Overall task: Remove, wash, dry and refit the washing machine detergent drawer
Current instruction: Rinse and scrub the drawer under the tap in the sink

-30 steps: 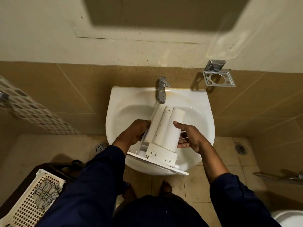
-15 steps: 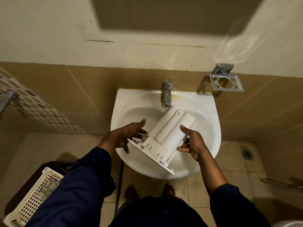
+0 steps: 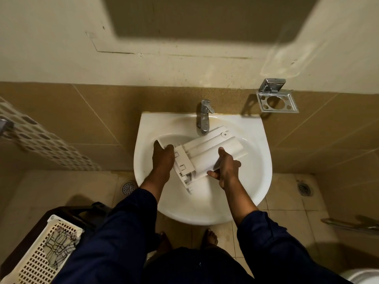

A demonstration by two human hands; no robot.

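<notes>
Here the white sink [image 3: 254,152] is holding the detergent drawer [image 3: 207,154], lying on its side in the bowl with its far end reaching just under the tap [image 3: 204,117]. The left hand [image 3: 163,158] is gripping the drawer's front-panel end, fingers wrapping behind it and partly hiding. The right hand [image 3: 225,169] is clasping the rounded body, fingers closing over it. At the lower left corner a perforated basket [image 3: 34,255] is holding a patterned cloth [image 3: 59,244], getting cut off by the frame. The bowl's near rim is staying open
</notes>
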